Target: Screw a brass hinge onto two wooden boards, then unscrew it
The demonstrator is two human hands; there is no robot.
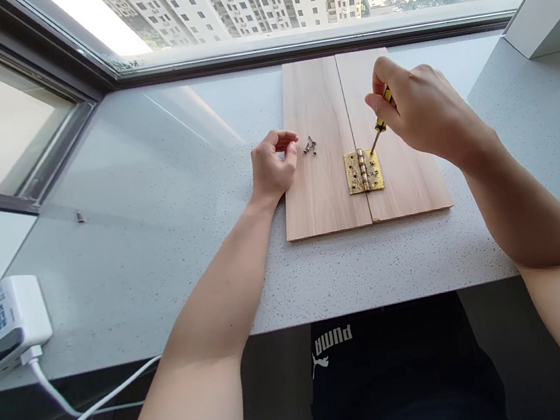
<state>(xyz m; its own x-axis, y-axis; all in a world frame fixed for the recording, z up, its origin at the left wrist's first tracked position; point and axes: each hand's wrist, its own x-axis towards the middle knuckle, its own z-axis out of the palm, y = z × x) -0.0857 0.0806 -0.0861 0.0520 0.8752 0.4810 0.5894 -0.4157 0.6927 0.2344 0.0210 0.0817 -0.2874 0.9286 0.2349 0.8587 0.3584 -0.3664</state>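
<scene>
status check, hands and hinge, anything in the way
Right hand gripping screwdriver, tip at right side of golden butt hinge. Left hand curled near loose screws. Hinge straddles board seam. Nothing seen blocking screwdriver.

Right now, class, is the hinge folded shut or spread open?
Spread open: the hinge lies flat across the seam, one half on the left board and the other on the right board.
</scene>
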